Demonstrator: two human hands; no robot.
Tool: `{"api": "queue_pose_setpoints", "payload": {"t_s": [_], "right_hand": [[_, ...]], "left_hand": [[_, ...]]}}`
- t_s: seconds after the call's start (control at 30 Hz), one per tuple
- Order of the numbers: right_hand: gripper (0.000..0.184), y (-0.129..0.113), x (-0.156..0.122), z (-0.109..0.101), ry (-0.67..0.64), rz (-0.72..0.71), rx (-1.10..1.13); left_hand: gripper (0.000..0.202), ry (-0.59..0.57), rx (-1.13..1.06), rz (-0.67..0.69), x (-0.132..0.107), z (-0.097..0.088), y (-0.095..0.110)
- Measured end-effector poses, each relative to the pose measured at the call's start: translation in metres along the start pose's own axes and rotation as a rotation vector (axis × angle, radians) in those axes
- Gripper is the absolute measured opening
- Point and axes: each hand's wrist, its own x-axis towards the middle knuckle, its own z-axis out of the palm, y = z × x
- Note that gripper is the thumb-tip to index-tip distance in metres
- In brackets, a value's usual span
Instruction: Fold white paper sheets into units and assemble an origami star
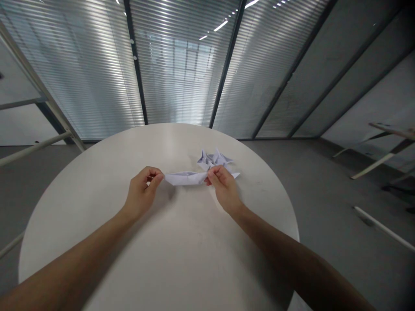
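A folded white paper piece [186, 178], long and flat like a paper boat, hangs just above the round white table [97, 185]. My left hand [142, 192] pinches its left tip with closed fingers. My right hand [223, 185] pinches its right end, fingers curled together. Behind my right hand lies a small pile of folded white paper shapes [214, 160] with pointed tips, resting on the table.
The round table's far edge curves near a glass wall with blinds [181, 65]. Grey floor surrounds the table. Table legs and a white bar [382, 226] stand at the right; a slanted white frame [39, 99] is at the left.
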Motion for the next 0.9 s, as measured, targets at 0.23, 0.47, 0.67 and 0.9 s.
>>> {"api": "queue_pose_setpoints", "payload": {"t_s": [0.23,0.47,0.67,0.9], "right_hand": [[0.020,-0.008,0.000,0.003,0.021,0.024,0.125],[0.022,-0.013,-0.006,0.003,-0.027,-0.034,0.083],[0.017,-0.021,-0.014,0.016,-0.121,-0.036,0.036],[0.016,-0.019,-0.017,0.018,-0.161,-0.022,-0.011]], "left_hand": [[0.018,0.031,-0.248,-0.115,0.001,0.002,-0.001],[0.031,-0.159,-0.462,-0.135,-0.001,0.001,0.004],[0.095,-0.410,-0.509,-0.150,-0.009,0.009,0.010],[0.041,-0.349,-0.434,-0.215,-0.010,0.007,0.015]]}}
